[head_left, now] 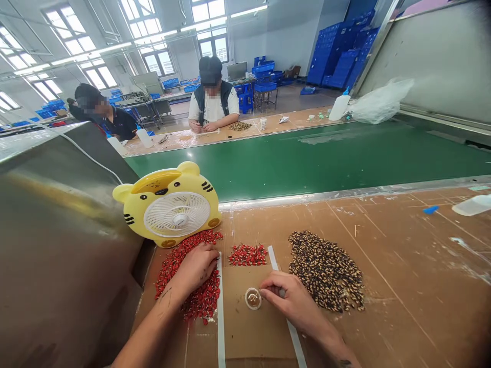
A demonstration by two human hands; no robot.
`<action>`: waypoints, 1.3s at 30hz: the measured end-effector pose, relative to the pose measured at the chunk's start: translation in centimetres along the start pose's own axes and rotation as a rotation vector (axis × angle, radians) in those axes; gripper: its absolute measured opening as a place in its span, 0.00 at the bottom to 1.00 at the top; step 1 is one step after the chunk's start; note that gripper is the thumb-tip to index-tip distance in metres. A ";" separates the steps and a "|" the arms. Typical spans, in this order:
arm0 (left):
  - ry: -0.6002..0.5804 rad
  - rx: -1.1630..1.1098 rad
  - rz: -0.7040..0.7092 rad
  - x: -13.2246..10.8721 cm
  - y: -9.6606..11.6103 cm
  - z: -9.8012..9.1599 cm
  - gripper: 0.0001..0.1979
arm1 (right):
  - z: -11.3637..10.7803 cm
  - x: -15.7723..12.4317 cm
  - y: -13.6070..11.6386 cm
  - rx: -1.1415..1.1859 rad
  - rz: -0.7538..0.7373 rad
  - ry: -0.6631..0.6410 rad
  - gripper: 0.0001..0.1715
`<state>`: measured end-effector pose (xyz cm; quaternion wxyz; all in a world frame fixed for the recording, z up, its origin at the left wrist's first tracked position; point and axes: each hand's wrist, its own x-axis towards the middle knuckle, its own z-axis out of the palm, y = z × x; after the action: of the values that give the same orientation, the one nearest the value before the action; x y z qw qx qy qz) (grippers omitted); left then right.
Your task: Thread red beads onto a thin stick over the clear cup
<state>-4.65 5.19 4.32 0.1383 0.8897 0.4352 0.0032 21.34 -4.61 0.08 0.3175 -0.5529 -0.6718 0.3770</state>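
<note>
In the head view, our left fingers (207,259) lay on red beads (201,301), their grip hidden from us. Our right fingers (268,285) pinched together just beside a small clear cup (253,298) on the cardboard-covered surface (383,255).

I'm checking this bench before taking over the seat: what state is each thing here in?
Left hand: resting on the red heap
Right hand: fingers pinched together, beside the cup
Small clear cup: uncovered, brownish contents
Small red pieces: loose, in two heaps
Dark speckled pieces: loose, in one spread heap
Yellow tiger-shaped fan: upright, running or not unclear
Green conveyor belt: moving or not unclear
</note>
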 end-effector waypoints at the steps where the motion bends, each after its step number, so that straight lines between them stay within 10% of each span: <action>1: -0.016 0.010 0.016 0.3 0.1 0.1 0.13 | 0.0 0.0 -0.1 -0.012 -0.003 -0.003 0.09; 18: -0.062 0.142 0.004 1.3 0.4 0.8 0.14 | 0.3 0.1 -0.7 -0.056 -0.043 -0.030 0.09; 26: 0.311 -0.577 0.018 -0.4 1.8 1.2 0.14 | 0.1 0.0 -1.4 -0.289 -0.278 -0.120 0.09; 39: 0.169 -1.485 -0.268 -1.1 2.8 4.8 0.06 | 0.4 0.7 -1.1 -0.416 -0.371 -0.125 0.13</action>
<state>-2.56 1.58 0.57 0.6662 0.4992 0.4322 0.3466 20.35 -4.13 0.79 0.2189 -0.4495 -0.8427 0.1996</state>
